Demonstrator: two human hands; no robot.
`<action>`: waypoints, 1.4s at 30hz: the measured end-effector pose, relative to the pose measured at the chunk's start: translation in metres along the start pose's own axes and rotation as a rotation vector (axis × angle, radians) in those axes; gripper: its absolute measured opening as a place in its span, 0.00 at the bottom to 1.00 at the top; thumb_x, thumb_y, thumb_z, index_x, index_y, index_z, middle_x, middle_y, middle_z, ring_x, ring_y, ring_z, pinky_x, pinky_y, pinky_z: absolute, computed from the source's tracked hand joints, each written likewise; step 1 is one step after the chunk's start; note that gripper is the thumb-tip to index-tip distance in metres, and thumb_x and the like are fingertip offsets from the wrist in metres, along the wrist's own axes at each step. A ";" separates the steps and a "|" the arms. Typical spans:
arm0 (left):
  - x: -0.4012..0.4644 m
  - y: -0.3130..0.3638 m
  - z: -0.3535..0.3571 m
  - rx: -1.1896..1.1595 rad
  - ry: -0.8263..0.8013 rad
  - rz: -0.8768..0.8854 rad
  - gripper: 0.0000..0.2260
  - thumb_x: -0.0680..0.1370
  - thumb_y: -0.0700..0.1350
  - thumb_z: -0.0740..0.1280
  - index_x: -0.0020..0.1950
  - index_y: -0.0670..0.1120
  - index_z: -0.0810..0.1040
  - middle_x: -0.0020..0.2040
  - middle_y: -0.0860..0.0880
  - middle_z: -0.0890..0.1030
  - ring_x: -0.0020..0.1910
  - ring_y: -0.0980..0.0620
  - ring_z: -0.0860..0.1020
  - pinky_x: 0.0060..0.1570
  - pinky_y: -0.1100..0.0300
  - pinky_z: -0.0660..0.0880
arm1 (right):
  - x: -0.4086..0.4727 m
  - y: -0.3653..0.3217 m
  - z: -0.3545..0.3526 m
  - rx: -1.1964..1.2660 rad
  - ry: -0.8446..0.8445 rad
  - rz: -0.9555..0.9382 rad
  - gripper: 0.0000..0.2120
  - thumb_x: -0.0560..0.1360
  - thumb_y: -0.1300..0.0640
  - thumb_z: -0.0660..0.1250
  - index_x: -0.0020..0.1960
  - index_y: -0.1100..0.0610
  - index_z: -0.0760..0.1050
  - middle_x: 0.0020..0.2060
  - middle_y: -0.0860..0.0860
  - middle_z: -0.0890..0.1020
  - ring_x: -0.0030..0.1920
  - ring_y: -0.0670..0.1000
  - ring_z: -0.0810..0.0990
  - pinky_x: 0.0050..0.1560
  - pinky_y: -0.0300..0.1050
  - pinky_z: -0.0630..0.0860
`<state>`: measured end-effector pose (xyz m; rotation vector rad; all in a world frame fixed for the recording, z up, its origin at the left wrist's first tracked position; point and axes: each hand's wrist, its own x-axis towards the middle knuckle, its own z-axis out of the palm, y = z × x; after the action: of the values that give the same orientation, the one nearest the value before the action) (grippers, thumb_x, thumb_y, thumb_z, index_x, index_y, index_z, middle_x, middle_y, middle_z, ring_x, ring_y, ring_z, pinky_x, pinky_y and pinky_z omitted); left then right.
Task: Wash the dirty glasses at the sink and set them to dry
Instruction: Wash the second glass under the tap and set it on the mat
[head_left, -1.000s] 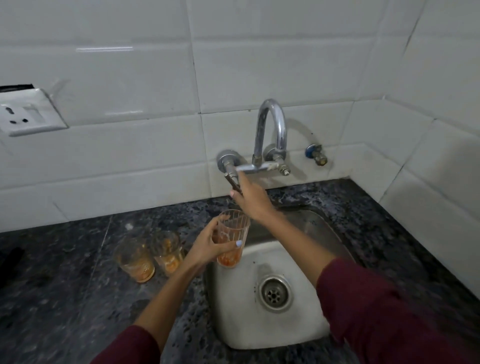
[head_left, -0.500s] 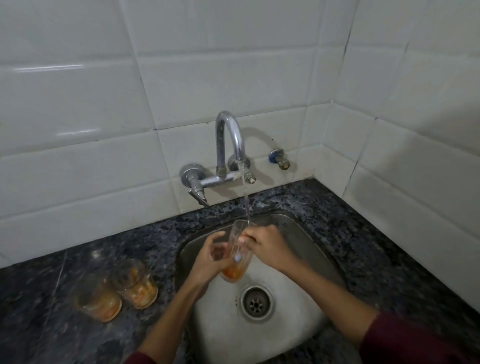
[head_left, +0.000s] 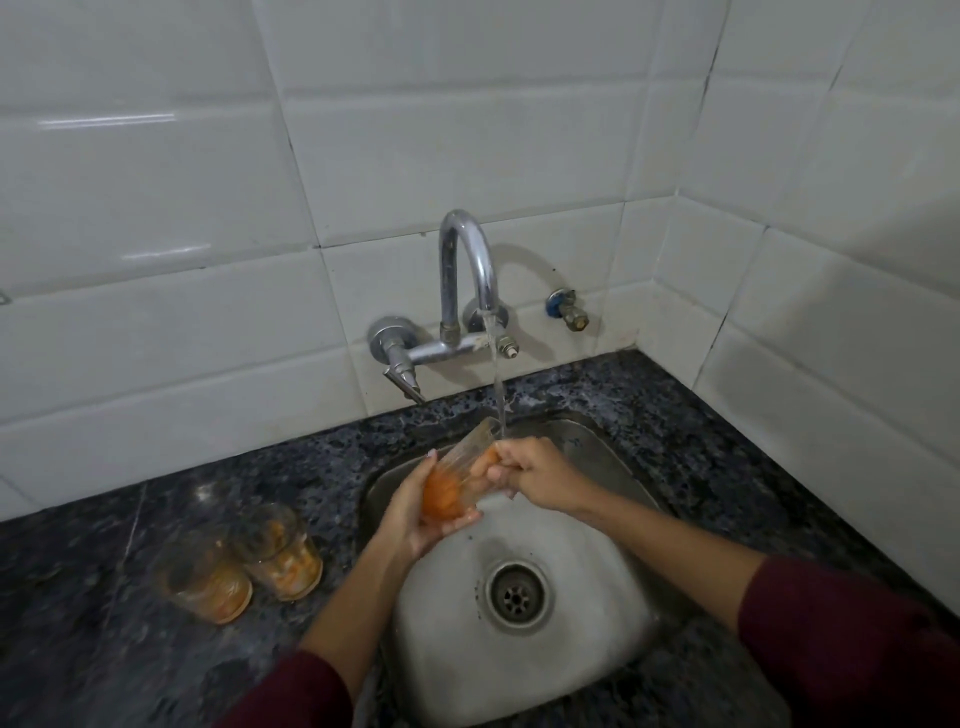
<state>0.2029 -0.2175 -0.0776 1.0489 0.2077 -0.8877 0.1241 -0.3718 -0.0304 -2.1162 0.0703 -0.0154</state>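
Glass over sink, tilted: mouth up-right under tap stream, orange base down-left. I see left hand cupping base from below; right hand at the mouth, fingers curled onto the rim. 2 dirty glasses on counter, left of sink, nearer left hand; path unobstructed.
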 end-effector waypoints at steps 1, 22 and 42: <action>0.005 -0.007 0.002 -0.048 0.050 0.118 0.11 0.79 0.51 0.63 0.50 0.44 0.78 0.46 0.42 0.84 0.44 0.45 0.82 0.43 0.51 0.79 | 0.003 -0.006 0.003 0.121 0.064 0.068 0.05 0.76 0.62 0.64 0.47 0.58 0.79 0.44 0.54 0.84 0.44 0.52 0.82 0.37 0.39 0.76; 0.022 0.009 0.011 -0.148 0.382 0.426 0.05 0.75 0.40 0.66 0.40 0.44 0.78 0.37 0.44 0.78 0.35 0.47 0.76 0.37 0.56 0.76 | 0.002 -0.014 0.024 0.283 -0.072 0.012 0.13 0.77 0.64 0.63 0.60 0.62 0.75 0.58 0.57 0.80 0.56 0.51 0.79 0.48 0.38 0.78; 0.017 0.013 0.004 -0.070 0.189 0.059 0.11 0.77 0.49 0.66 0.52 0.43 0.76 0.46 0.40 0.82 0.44 0.42 0.81 0.38 0.44 0.78 | 0.011 0.036 0.002 -0.689 -0.260 -0.361 0.18 0.74 0.69 0.60 0.63 0.59 0.73 0.58 0.57 0.79 0.58 0.56 0.77 0.59 0.52 0.75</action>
<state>0.2220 -0.2272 -0.0764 1.0681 0.3623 -0.7235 0.1338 -0.3896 -0.0624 -2.7681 -0.5319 0.0794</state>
